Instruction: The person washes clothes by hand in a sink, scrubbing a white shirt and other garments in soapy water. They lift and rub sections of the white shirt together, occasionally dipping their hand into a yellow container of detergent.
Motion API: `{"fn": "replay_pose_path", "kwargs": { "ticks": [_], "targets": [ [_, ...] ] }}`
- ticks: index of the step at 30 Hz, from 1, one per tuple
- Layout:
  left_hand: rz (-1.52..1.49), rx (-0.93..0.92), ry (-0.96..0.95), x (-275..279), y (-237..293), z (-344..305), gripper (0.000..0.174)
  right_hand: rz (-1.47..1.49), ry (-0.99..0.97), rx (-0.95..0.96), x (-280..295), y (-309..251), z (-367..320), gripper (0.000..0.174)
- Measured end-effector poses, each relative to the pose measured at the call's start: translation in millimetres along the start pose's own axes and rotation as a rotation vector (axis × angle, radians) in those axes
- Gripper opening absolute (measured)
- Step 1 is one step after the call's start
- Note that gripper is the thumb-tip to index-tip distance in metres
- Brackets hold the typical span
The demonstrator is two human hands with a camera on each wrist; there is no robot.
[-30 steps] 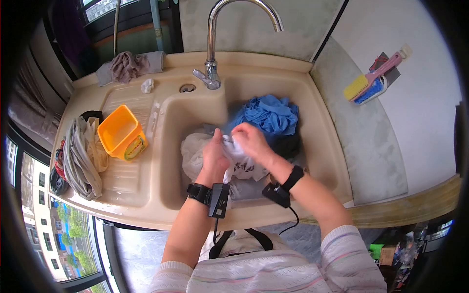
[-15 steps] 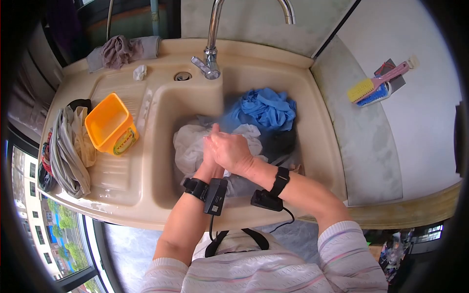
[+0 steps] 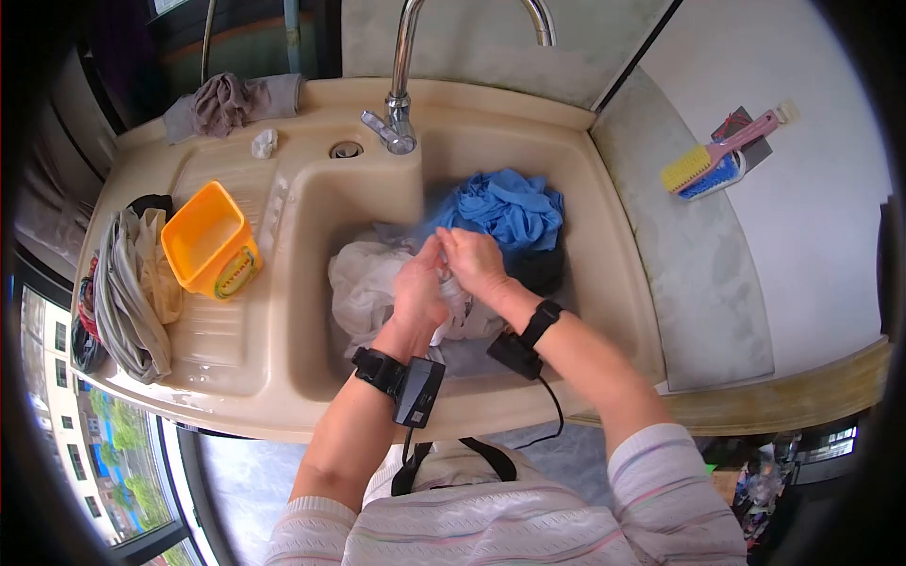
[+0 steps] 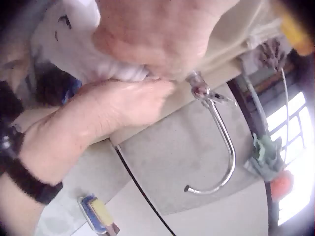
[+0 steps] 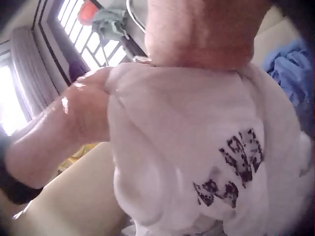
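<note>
A wet white garment with a dark print [image 5: 187,123] hangs between the two hands over the sink. My left hand [image 3: 417,291] grips the cloth with curled fingers. My right hand [image 3: 474,261] pinches it right beside, its fingertips close to the left ones. In the left wrist view, a gathered fold of the white garment [image 4: 115,70] runs between the left hand [image 4: 152,39] and right hand [image 4: 115,105]. More white cloth [image 3: 359,283] lies in the basin to the left. Behind the hands sits a bunched blue cloth [image 3: 510,209], with dark cloth [image 3: 540,272] beside it.
The beige sink [image 3: 618,274] has a chrome faucet [image 3: 400,132] at its back. On the left drainboard stand a yellow tub [image 3: 209,241] and a pile of clothes [image 3: 132,292]. A greyish cloth [image 3: 222,104] lies on the back ledge. Brushes [image 3: 708,170] hang on the right wall.
Half a second ago the right hand lay over the left, both pressed together around the cloth. Now they are side by side, the right hand moved right and farther back, with the garment between them.
</note>
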State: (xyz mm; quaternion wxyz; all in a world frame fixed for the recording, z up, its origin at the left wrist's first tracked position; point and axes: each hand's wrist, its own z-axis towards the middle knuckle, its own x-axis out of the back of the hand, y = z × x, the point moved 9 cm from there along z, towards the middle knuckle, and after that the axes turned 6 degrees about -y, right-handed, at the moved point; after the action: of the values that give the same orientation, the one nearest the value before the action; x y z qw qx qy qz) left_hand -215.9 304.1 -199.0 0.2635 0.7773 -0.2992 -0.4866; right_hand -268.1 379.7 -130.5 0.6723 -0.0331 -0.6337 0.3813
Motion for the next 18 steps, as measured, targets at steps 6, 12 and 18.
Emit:
{"fn": "replay_pose_path", "kwargs": {
  "ticks": [6,12,18],
  "targets": [
    [0.639,-0.047,-0.270,-23,21,-8,0.029,0.427,0.061,-0.229,33,64,-2,0.041],
    [0.496,-0.028,-0.290,-22,23,-5,0.014,0.571,0.063,-0.327,35,66,-21,0.041],
    [-0.186,0.046,-0.135,-8,1,9,0.005,0.338,0.143,-0.185,27,21,-16,0.038]
  ]
}}
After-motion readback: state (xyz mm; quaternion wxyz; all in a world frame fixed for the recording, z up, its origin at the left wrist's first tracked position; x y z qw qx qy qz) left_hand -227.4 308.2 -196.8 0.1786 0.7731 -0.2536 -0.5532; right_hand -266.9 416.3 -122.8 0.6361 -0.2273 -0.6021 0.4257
